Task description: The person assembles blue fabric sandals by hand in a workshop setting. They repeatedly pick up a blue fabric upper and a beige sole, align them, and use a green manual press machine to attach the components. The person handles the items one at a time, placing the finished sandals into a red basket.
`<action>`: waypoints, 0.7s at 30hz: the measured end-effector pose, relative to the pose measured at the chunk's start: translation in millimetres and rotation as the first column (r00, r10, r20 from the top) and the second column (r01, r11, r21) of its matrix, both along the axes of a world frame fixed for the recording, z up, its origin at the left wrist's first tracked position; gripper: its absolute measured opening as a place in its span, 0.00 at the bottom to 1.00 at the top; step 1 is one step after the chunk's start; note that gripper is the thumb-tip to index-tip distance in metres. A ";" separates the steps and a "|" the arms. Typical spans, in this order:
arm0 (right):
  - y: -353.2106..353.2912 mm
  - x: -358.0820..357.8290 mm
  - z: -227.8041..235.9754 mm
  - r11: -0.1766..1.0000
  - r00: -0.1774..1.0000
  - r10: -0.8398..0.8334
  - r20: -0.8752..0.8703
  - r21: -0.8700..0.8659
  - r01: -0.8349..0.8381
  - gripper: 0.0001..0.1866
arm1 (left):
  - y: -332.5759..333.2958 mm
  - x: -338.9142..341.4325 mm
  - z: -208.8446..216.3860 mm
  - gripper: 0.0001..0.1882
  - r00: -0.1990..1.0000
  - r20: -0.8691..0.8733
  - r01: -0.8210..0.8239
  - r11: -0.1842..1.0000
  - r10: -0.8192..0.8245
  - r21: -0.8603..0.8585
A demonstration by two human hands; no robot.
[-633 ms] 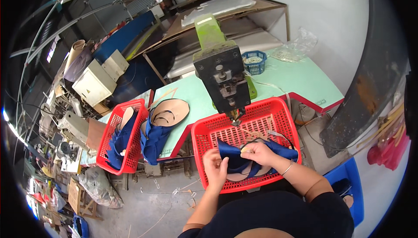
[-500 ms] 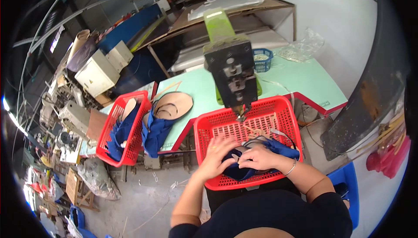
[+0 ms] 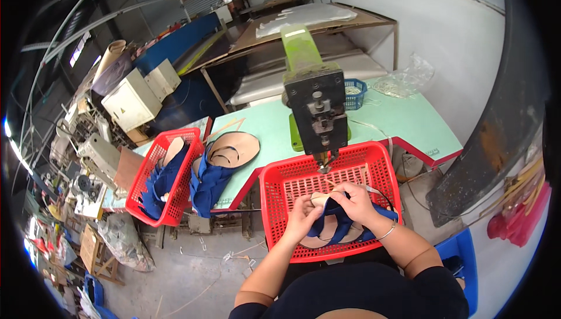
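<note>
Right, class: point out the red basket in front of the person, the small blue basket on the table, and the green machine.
red basket [image 3: 374, 156], head view, on its far rim.
small blue basket [image 3: 354, 93], head view, on its mesh side.
green machine [image 3: 299, 47], head view, on its green arm.

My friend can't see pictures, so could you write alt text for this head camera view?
Both hands, left hand and right hand, hold a blue and tan sandal piece over a red plastic basket below a black and green press machine. To the left, on the mint-green table, a second red basket holds more blue pieces.
</note>
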State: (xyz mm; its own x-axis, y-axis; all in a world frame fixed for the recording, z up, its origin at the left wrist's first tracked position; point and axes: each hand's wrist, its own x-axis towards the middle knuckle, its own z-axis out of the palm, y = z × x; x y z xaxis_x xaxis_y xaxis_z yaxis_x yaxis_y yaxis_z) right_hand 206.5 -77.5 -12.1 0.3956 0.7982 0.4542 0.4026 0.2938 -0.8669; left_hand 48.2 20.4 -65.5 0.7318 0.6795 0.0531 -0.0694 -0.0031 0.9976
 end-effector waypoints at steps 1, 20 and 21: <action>-0.7 1.3 2.2 1.000 1.000 0.010 -0.004 -0.018 -0.010 0.07 | -0.2 4.3 4.1 0.23 0.999 0.030 0.018 0.998 -0.016 -0.060; 0.7 48.8 -1.6 0.924 0.531 0.281 -0.799 0.077 -0.374 0.05 | -5.3 29.1 45.4 0.14 0.998 0.041 0.049 0.993 -0.054 0.105; 3.9 55.3 -3.5 0.926 0.520 0.271 -0.810 0.072 -0.370 0.05 | -2.6 35.1 44.6 0.14 0.991 0.105 0.077 0.992 -0.088 0.103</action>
State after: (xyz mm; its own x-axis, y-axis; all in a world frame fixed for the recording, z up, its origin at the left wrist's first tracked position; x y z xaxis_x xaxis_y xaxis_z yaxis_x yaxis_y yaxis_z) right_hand 261.8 -73.6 -15.6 0.2598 0.9657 0.0012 -0.5668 0.1535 -0.8094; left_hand 83.3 17.8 -20.9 0.7714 0.6044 0.1994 -0.1822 -0.0905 0.9791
